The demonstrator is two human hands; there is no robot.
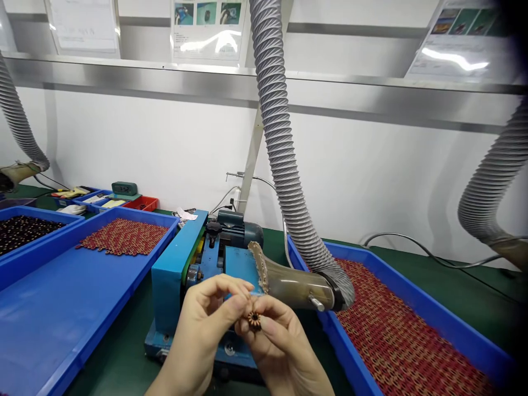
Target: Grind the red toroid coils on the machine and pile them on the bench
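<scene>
My right hand [284, 341] is closed in front of the blue machine, its thumb and fingers pinching a small toothed ring [254, 319]. The ring has copper-coloured segments around a dark centre hole, and its face is turned toward me. Beside it, my left hand [214, 319] has its thumb and index finger pressed together at the ring's upper left. Whatever lies between those left fingertips is too small and covered to make out. Just behind both hands stands the blue bench machine [169, 275] with a dark motor [247, 234].
A ribbed grey hose [276, 110] runs down to a brownish nozzle [295, 283] right behind my hands. At right, a blue tray [344, 352] holds rows of reddish rings [396, 324]. Another blue tray [82, 297], at left, bears reddish rings [127, 236] at its far end.
</scene>
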